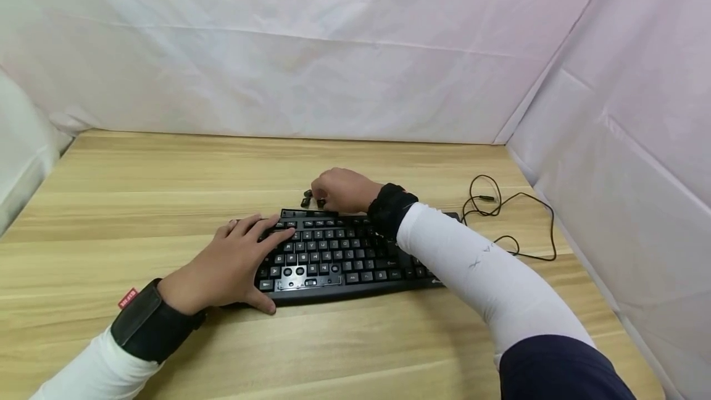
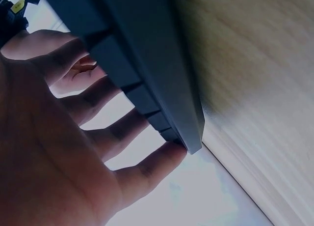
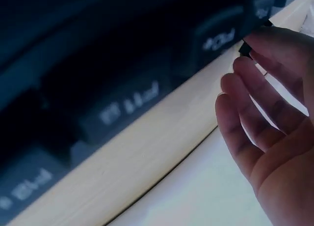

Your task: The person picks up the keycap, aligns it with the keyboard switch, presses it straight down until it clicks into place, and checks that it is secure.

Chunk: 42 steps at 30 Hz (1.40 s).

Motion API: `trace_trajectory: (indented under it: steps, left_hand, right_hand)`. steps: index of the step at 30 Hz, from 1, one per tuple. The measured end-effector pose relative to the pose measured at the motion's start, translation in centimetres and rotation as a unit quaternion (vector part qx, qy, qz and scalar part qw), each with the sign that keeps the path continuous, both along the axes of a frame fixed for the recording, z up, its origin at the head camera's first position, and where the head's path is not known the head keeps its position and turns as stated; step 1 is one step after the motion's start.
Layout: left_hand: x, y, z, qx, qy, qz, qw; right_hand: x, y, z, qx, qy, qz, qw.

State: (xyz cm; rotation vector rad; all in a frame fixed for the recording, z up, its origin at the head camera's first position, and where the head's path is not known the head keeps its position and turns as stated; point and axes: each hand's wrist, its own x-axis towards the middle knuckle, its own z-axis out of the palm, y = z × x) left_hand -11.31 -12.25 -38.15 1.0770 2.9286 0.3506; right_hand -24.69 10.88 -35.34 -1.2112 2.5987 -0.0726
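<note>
A black keyboard [image 1: 328, 258] lies on the wooden table; at its front left is a shiny bare patch [image 1: 308, 281] with exposed round key posts. My left hand [image 1: 233, 264] rests on its left end, fingers spread over the keys and thumb at the front edge. In the left wrist view those fingers [image 2: 147, 174] lie along the row of keys. Just behind the keyboard, my right hand [image 1: 347, 190] pinches a small black keycap [image 3: 246, 48] between thumb and forefinger, partly hidden by them. More loose keycaps [image 1: 306, 201] lie on the table beside its fingertips.
A thin black cable [image 1: 552, 227] lies in loops at the right, its plug [image 1: 486, 198] inside one loop. White cloth walls [image 1: 311, 48] stand behind the table [image 1: 139, 202] and along its sides. My right forearm [image 1: 483, 264] crosses over the keyboard's right part.
</note>
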Motion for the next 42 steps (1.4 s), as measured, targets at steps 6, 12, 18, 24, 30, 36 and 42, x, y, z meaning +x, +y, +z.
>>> trace_trajectory:
  steps: [6,12,18,24,30,36,42]
  left_hand:
    - [-0.3,0.2,-0.1,0.0,-0.001,-0.008,1.0]
    - [-0.6,0.3,0.1,-0.004,-0.005,-0.009,0.9999]
    - [-0.8,0.2,0.5,-0.004,-0.011,-0.009,0.9999]
    - [-0.7,-0.5,0.5,-0.011,-0.015,-0.006,0.9998]
    - [-0.6,-0.8,0.4,-0.006,0.0,-0.011,0.9999]
    - [-0.6,-0.8,0.3,-0.004,0.0,-0.014,0.9999]
    - [-0.6,-0.8,0.1,-0.002,0.015,-0.019,0.9997]
  right_hand:
    - [1.7,1.0,0.9,-0.047,0.013,0.003,0.999]
    - [4.1,1.7,1.5,-0.096,0.023,0.025,0.995]
    - [7.0,1.3,1.5,-0.141,0.007,0.039,0.989]
    - [9.9,-0.5,0.5,-0.148,0.01,0.064,0.987]
    - [11.3,-1.9,0.0,-0.129,0.032,0.069,0.989]
    - [11.3,-2.6,-0.3,-0.116,0.045,0.072,0.99]
    - [11.3,-3.3,-0.5,-0.1,0.045,0.069,0.992]
